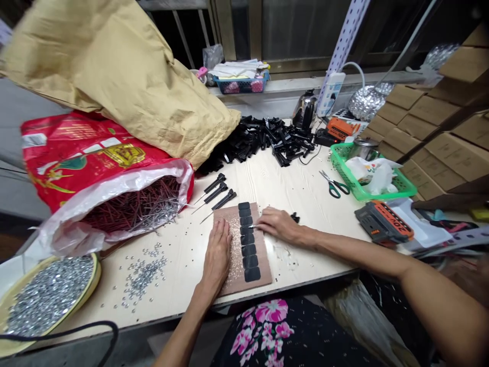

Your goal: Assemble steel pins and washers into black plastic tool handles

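On the table lies a brown sheet point(263, 255) with a column of black rounded-square pieces point(249, 250) and a scatter of small pale grains on its left part. My left hand point(217, 255) rests flat along the sheet's left edge, fingers stretched out. From the right, my right hand point(277, 224) reaches over the sheet, its fingertips pinched on a slim metal-looking tool point(253, 226) whose tip is at the black column. The tool's exact kind is too small to make out. Several black clips with thin metal pins point(216, 192) lie beyond the sheet.
To the left are a red sack of metal pins point(130, 204), loose silver studs point(145, 275) and a yellow bowl of studs point(97, 275). Black parts point(282, 140) are heaped behind. Scissors point(334, 186), a green basket point(397, 189) and a battery pack point(384, 224) lie right.
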A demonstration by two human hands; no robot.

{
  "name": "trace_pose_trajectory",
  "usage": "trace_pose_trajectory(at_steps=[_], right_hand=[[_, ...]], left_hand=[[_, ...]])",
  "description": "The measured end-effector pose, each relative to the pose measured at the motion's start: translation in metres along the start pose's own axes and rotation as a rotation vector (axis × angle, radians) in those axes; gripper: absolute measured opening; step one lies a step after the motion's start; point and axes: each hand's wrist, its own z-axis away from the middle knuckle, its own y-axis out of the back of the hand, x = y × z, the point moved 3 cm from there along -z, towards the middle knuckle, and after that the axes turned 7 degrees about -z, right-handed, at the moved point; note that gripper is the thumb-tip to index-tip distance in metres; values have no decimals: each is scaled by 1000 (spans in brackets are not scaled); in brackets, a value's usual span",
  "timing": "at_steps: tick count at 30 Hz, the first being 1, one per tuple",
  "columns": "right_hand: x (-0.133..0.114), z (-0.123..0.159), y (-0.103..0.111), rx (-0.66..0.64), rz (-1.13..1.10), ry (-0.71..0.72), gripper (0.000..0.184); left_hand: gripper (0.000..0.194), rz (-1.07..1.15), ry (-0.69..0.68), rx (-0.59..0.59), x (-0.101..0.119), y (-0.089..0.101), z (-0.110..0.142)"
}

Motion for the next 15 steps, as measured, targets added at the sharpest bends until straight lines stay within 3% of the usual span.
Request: trace_pose_trajectory(at_steps=[4, 8, 11, 15], right_hand=[[14, 11, 26, 30, 205, -189, 25], [3, -20, 33, 61, 377, -94, 23], [-5, -75, 15, 29, 399, 61, 23], [3, -142, -24, -144, 392, 268, 21]], left_hand=[[46, 13, 30, -11, -2, -1, 2], [44, 45, 48, -9, 5, 3, 2], [41, 54, 70, 50, 12, 18, 9], [32, 7, 123, 207, 2, 54, 35]])
